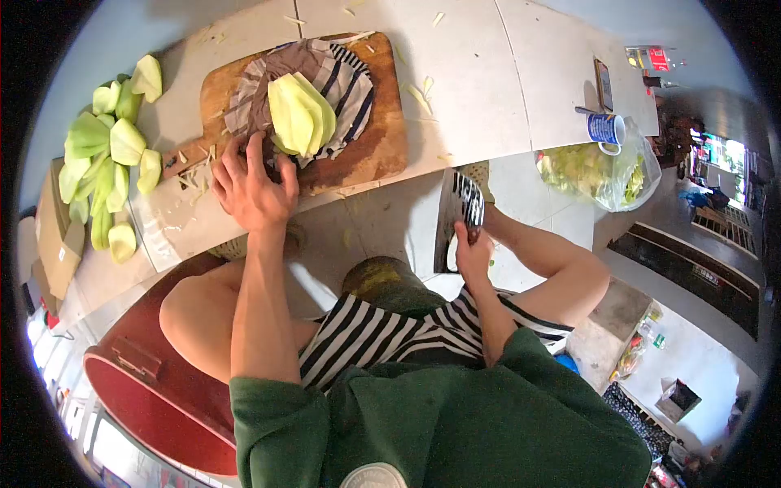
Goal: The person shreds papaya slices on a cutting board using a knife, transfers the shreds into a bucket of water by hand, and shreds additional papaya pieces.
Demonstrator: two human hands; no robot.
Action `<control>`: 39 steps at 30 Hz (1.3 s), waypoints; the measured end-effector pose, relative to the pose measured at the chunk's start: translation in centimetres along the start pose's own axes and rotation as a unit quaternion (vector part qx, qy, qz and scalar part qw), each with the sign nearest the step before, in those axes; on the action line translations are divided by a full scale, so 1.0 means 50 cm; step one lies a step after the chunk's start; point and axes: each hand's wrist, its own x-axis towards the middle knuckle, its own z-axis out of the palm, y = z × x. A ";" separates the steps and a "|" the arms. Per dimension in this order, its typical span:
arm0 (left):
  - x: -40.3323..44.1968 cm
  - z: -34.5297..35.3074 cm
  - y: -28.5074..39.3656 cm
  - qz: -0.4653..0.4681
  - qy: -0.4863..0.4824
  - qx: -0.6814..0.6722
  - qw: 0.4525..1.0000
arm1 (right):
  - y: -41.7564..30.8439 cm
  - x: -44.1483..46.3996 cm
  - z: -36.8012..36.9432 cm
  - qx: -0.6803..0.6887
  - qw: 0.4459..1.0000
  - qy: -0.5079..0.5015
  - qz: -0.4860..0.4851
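My left hand [256, 185] is at the near left edge of the wooden cutting board [389, 134], fingers spread and curved downward with nothing visible in them. Just beyond its fingertips, a peeled pale-green fruit or vegetable [299, 116], its surface faceted by cuts, sits on a bunched striped cloth [351, 102] on the board. In my right hand [473, 259] is a broad-bladed knife [447, 224], held low between my knees, below the counter edge. The fingers wrap round its handle, which is mostly hidden.
Several peeled green pieces [106, 146] are piled at the left, near a cardboard box [61, 244]. A blue-and-white cup [604, 128] and a plastic bag of peelings [630, 183] are at the right. A phone [603, 84] leans behind. A red tub [163, 390] stands below left.
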 end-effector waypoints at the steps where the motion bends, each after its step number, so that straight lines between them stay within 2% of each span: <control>1: 0.000 0.000 0.001 -0.001 -0.001 0.009 1.000 | -0.004 0.009 -0.004 0.003 1.000 0.002 -0.005; 4: 0.006 0.002 -0.008 0.002 0.009 0.020 1.000 | -0.038 0.058 -0.016 0.013 0.996 -0.002 -0.093; 5: -0.002 0.002 -0.004 0.010 0.011 0.014 1.000 | -0.051 0.106 0.006 -0.006 0.994 0.026 -0.106; 6: -0.006 -0.003 -0.006 -0.004 -0.019 -0.002 1.000 | -0.159 0.130 -0.013 0.045 0.996 0.013 -0.075; 9: -0.004 0.001 -0.005 -0.004 -0.016 -0.002 1.000 | -0.262 0.235 0.002 0.011 0.997 0.011 -0.072; 11: -0.003 -0.002 -0.006 -0.006 -0.019 0.017 1.000 | -0.290 0.265 0.022 0.041 0.991 0.021 -0.126; 15: -0.005 0.001 -0.008 0.000 -0.020 0.005 1.000 | -0.280 0.260 0.028 0.047 0.993 0.011 -0.112; 17: -0.002 0.006 -0.012 0.008 0.000 -0.008 1.000 | -0.239 0.225 0.025 0.000 0.994 0.012 -0.109; 21: 0.004 0.004 -0.003 -0.008 -0.006 0.012 1.000 | -0.031 0.064 0.008 -0.026 0.998 -0.007 -0.052; 23: 0.001 -0.002 -0.003 0.001 -0.009 -0.005 1.000 | 0.009 0.006 -0.022 -0.105 0.994 -0.013 -0.035; 26: 0.001 -0.004 -0.001 -0.010 -0.018 0.011 1.000 | -0.025 -0.002 -0.048 -0.012 0.999 0.017 -0.046; 27: 0.005 -0.004 -0.004 -0.009 -0.015 0.013 1.000 | -0.066 0.009 -0.070 0.007 0.995 0.015 -0.098; 29: -0.001 -0.005 -0.004 0.010 -0.002 0.005 1.000 | -0.112 0.036 -0.090 0.089 0.992 -0.033 -0.082; 30: -0.004 -0.005 -0.002 0.012 -0.002 0.003 1.000 | -0.150 0.046 -0.107 0.088 0.992 -0.030 -0.080; 31: -0.003 -0.003 -0.001 0.010 -0.002 0.009 1.000 | -0.199 0.054 -0.121 0.072 0.990 -0.037 -0.118; 32: -0.001 -0.003 -0.002 0.008 -0.002 0.016 1.000 | -0.231 0.059 -0.120 0.057 0.985 -0.043 -0.156; 34: 0.000 0.001 -0.008 0.014 0.005 0.010 1.000 | -0.268 0.069 -0.088 0.033 0.984 -0.039 -0.172; 35: -0.003 0.001 -0.009 0.017 0.008 0.005 1.000 | -0.284 0.069 -0.071 0.007 0.982 -0.038 -0.186; 37: 0.002 -0.002 -0.002 0.014 0.007 -0.002 1.000 | -0.280 0.069 -0.010 0.043 0.976 -0.070 -0.200; 39: 0.000 -0.004 -0.003 0.004 -0.010 0.023 1.000 | -0.288 0.079 0.034 0.004 0.973 -0.045 -0.228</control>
